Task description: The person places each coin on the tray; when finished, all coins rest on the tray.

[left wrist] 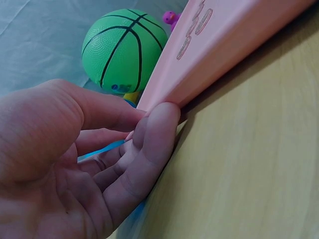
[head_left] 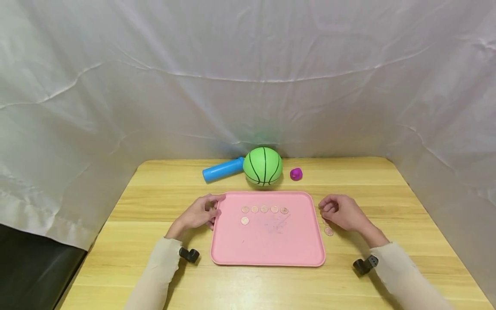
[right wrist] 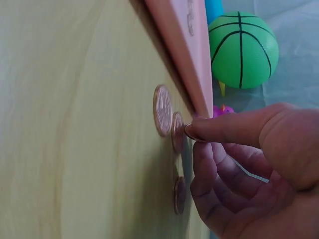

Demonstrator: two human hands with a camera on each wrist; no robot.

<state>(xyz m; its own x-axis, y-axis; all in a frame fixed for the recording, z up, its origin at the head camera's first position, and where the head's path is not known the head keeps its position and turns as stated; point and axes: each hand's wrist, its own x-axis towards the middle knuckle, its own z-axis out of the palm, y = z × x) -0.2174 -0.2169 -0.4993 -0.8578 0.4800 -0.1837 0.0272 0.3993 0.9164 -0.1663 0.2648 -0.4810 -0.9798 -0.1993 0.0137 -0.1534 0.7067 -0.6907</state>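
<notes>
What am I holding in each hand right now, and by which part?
Your left hand pinches the pink tray by its left rim, near the far corner. Your right hand pinches a coin; the thumb hides exactly where.

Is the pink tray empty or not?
Not empty: six coins lie on the pink tray. The head view shows five in a row and one just below.

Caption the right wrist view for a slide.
Right hand pinching a coin beside a pink tray, three more coins on the table, a green ball beyond.
</notes>
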